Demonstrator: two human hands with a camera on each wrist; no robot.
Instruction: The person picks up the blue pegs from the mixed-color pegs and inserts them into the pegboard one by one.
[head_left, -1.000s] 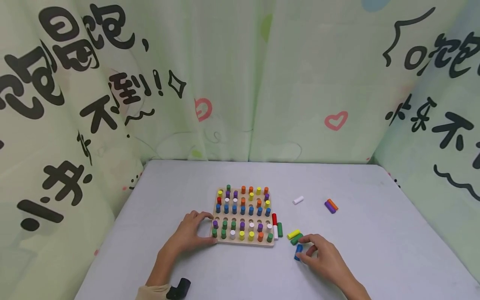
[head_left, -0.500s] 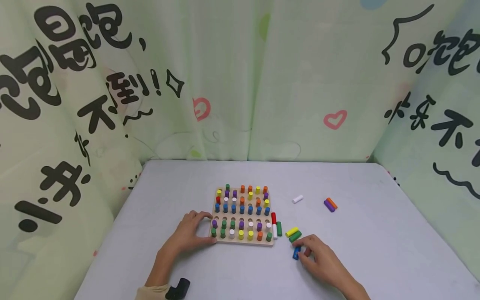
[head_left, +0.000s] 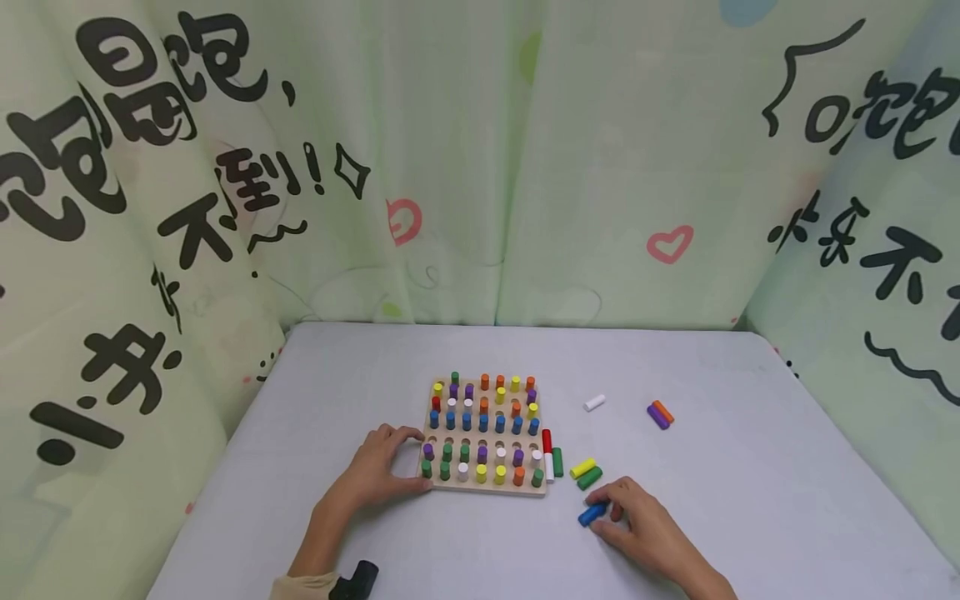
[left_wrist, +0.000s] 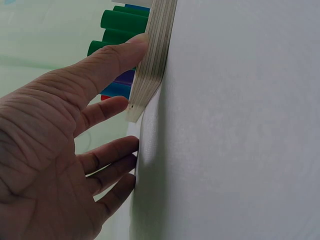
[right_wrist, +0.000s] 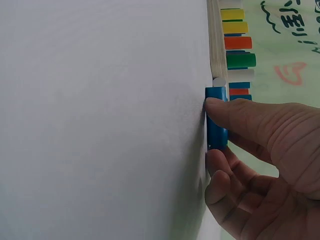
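A wooden pegboard (head_left: 487, 490) holds rows of coloured pegs, with a full row of blue ones across the middle. At its left edge is my left hand (head_left: 382, 468), thumb and index finger spread and touching the board; in the left wrist view the thumb (left_wrist: 115, 57) lies against the layered edge and the other fingers are loose. To the right of the board, my right hand (head_left: 637, 521) pinches a blue peg (head_left: 589, 516) between thumb and fingers, low at the tabletop. The right wrist view shows the thumb on the side of this blue peg (right_wrist: 216, 120).
Beside the board's right edge lie a red peg (head_left: 547, 440), a white peg (head_left: 549, 468) and a green peg (head_left: 557, 462). Close to my right hand are yellow (head_left: 582, 467) and green (head_left: 589, 477) pegs. Farther back lie white (head_left: 594, 402), purple (head_left: 657, 417) and orange (head_left: 663, 410) pegs.
The blue peg in my right hand has turned from steep to slanted in the head view, coming slightly nearer me and away from the green peg. My left hand stays at the board.
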